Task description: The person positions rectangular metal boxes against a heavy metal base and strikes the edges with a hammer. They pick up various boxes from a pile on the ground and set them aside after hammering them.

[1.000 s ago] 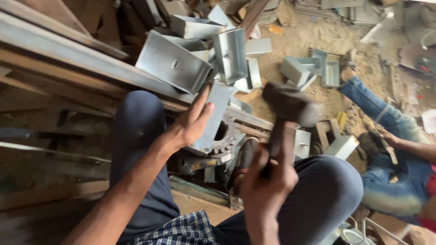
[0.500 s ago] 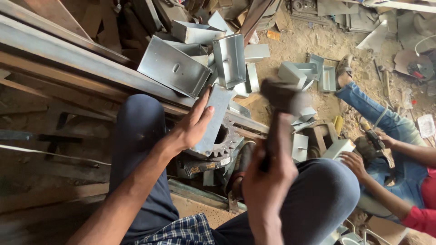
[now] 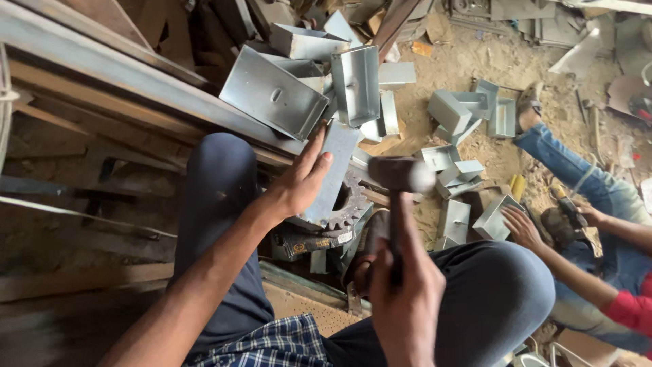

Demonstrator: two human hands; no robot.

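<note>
Floor (image 3: 468, 61): bare sandy earth, dusty, uneven, littered with scraps. Daylight falls evenly, brightest at the upper right. Beyond the fingers, folded grey sheet-metal boxes (image 3: 272, 92) lie heaped, with smaller ones (image 3: 462, 112) scattered further right on the sand. To the left of the fingers, long steel bars (image 3: 102, 75) and rusty angle sections (image 3: 75, 190) run diagonally, stacked close together. Flat metal offcuts (image 3: 577, 27) lie along the far edge. No walls, windows or furniture are in view.
</note>
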